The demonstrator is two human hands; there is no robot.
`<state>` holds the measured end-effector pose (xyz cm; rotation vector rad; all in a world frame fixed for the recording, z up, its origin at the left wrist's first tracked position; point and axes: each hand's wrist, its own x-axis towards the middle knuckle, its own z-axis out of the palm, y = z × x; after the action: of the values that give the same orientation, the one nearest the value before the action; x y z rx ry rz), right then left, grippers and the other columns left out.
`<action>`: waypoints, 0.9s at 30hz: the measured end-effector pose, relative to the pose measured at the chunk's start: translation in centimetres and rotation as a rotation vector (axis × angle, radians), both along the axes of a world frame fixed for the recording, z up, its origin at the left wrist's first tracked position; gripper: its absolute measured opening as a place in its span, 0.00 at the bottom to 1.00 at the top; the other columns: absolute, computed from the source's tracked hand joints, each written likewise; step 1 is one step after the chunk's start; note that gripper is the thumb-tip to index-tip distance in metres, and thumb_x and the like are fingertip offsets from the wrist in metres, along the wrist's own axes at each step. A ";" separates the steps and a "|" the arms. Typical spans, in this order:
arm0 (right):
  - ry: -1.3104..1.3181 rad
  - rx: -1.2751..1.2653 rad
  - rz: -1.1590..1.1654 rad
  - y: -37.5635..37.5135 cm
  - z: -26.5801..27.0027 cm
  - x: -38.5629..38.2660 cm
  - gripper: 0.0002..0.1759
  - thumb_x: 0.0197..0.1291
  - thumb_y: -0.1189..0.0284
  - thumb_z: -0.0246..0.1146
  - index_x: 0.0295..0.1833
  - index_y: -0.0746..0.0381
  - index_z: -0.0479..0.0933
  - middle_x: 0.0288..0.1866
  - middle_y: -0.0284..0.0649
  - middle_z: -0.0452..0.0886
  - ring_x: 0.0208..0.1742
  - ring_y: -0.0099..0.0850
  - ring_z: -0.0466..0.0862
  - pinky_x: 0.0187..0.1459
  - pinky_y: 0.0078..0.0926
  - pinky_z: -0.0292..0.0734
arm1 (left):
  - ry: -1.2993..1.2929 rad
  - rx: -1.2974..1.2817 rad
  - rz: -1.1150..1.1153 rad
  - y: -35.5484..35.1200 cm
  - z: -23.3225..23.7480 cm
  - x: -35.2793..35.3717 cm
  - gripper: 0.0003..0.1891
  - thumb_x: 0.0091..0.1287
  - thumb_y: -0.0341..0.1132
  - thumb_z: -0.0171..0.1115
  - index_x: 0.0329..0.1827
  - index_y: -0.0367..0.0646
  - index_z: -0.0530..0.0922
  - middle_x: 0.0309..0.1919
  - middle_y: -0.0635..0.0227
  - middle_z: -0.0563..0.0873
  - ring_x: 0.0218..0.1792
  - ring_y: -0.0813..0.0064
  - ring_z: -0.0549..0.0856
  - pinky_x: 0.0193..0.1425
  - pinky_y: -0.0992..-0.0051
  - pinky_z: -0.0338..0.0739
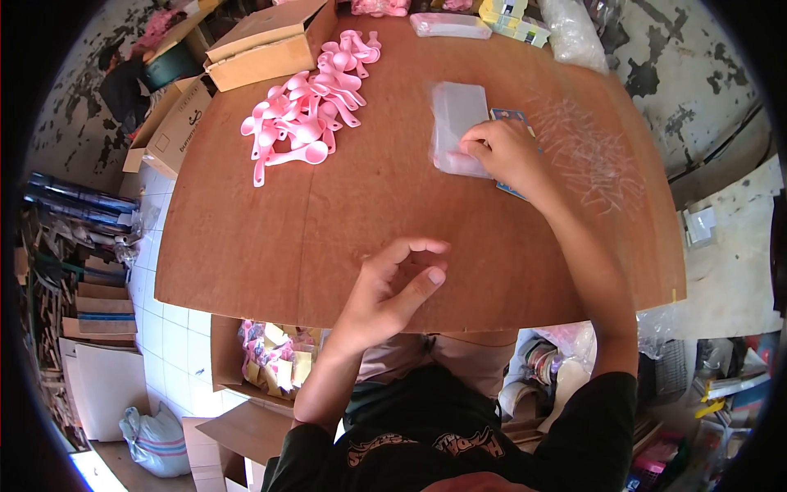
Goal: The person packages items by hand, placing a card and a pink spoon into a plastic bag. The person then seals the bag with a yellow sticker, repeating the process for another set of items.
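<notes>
My right hand (504,152) is over a stack of clear plastic bags (461,107), its fingers pinched together at the stack's right side. What lies between the fingertips is too small to make out. Partly hidden under that hand and the stack is a blue printed card (510,189). Near the table's front edge, my left hand (398,287) hovers with fingers curved and thumb apart, holding nothing. A heap of pink plastic spoons (307,115) lies toward the back left.
Thin clear plastic strips (586,152) are scattered on the right of the wooden table (246,238). Along the back are a cardboard box (266,49), a clear pink-tinted package (449,25) and a yellow container (512,20). An open carton (225,361) stands below the front edge.
</notes>
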<state>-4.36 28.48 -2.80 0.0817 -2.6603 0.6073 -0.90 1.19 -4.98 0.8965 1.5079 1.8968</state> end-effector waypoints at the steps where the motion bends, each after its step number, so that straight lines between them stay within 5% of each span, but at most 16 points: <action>1: 0.009 0.017 -0.023 -0.4 0.5 0.3 0.08 0.54 0.72 0.63 0.26 0.64 0.80 0.25 0.46 0.82 0.28 0.45 0.82 0.35 0.40 0.74 | -0.015 -0.001 0.001 0.0 0.0 0.0 0.14 0.69 0.26 0.57 0.56 0.36 0.74 0.52 0.62 0.80 0.51 0.73 0.81 0.56 0.73 0.74; 7: 0.366 0.336 -0.074 -2.0 1.4 1.9 0.02 0.54 0.75 0.62 0.31 0.59 0.80 0.27 0.40 0.83 0.33 0.38 0.81 0.40 0.38 0.70 | -0.109 0.072 0.036 0.6 -0.1 0.2 0.19 0.70 0.28 0.56 0.62 0.35 0.69 0.56 0.59 0.78 0.56 0.70 0.78 0.61 0.71 0.73; 12: 0.340 0.592 0.052 -7.8 2.6 6.8 0.06 0.46 0.71 0.61 0.33 0.57 0.77 0.36 0.32 0.79 0.40 0.30 0.77 0.43 0.35 0.67 | -0.312 0.166 0.059 1.1 0.2 -0.4 0.26 0.72 0.37 0.54 0.69 0.34 0.61 0.61 0.54 0.74 0.63 0.65 0.74 0.67 0.65 0.68; 14: 0.340 0.653 0.137 -10.1 2.1 8.8 0.09 0.45 0.69 0.61 0.34 0.59 0.78 0.36 0.33 0.76 0.40 0.30 0.74 0.43 0.35 0.67 | -0.775 0.332 -0.088 1.3 -0.5 -0.9 0.26 0.72 0.42 0.56 0.67 0.35 0.65 0.62 0.55 0.74 0.62 0.67 0.74 0.68 0.68 0.66; 21: 0.259 0.546 0.290 -12.3 1.5 10.7 0.12 0.46 0.69 0.65 0.39 0.59 0.81 0.42 0.33 0.79 0.43 0.29 0.77 0.46 0.36 0.68 | -0.804 0.307 -0.011 1.6 -0.9 -1.2 0.25 0.71 0.34 0.54 0.67 0.35 0.61 0.58 0.52 0.78 0.57 0.66 0.80 0.59 0.67 0.77; 23: 0.342 0.304 0.250 -11.7 1.9 10.4 0.12 0.47 0.67 0.69 0.38 0.58 0.80 0.41 0.33 0.78 0.40 0.29 0.77 0.45 0.35 0.69 | -0.820 0.331 0.091 1.6 -1.0 -1.3 0.20 0.71 0.28 0.50 0.65 0.36 0.63 0.57 0.49 0.78 0.56 0.60 0.81 0.59 0.63 0.77; 26: 0.276 0.010 -0.223 -8.2 1.1 9.7 0.08 0.58 0.65 0.65 0.40 0.57 0.81 0.30 0.41 0.84 0.28 0.40 0.83 0.27 0.35 0.75 | -0.817 0.430 0.174 1.2 -0.8 -1.4 0.18 0.72 0.28 0.46 0.64 0.35 0.65 0.58 0.52 0.78 0.57 0.61 0.80 0.62 0.60 0.77; 27: 0.175 0.052 -0.498 -6.4 1.1 9.1 0.14 0.60 0.58 0.63 0.42 0.57 0.82 0.26 0.46 0.83 0.28 0.44 0.84 0.30 0.38 0.77 | -0.815 0.437 0.231 1.1 -0.4 -1.3 0.17 0.72 0.28 0.46 0.63 0.36 0.66 0.56 0.53 0.78 0.57 0.60 0.80 0.63 0.58 0.76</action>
<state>4.71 22.13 -1.67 -0.4762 -2.3919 0.3470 -2.24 2.27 -5.43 0.0402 0.7348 2.3876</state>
